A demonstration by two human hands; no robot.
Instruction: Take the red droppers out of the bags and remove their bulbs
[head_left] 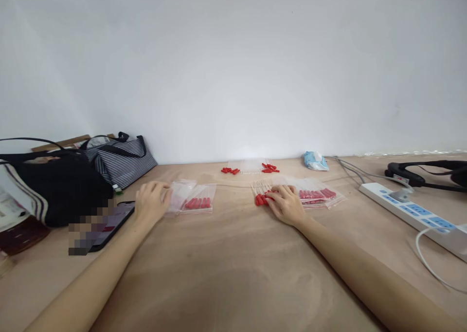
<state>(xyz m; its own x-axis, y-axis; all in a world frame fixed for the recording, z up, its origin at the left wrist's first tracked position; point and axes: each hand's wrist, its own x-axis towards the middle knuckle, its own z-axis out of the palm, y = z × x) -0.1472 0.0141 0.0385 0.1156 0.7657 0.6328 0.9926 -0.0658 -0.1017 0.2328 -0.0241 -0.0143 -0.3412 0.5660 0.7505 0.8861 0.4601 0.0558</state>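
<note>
My left hand [151, 200] is at the left, its fingers curled in at the edge of a thin clear plastic bag [179, 193], which looks slightly blurred. Beside it lies a clear zip bag with several red-handled sticks [199, 203] inside. My right hand [287, 203] bends over a loose row of thin pale sticks with red handles [260, 199], thumb and fingers closed around the red ends at its near side. Right of that hand, a stack of filled clear bags [317, 194] shows more red handles. What exactly the sticks are is too small to tell.
Near the wall lie more loose red-handled pieces [230, 170] and a row of pale sticks [250, 166]. A blue tissue pack [315, 160], a power strip [412, 210] and a black headset [419, 174] are at right. Bags [124, 159] and a phone [116, 225] sit at left.
</note>
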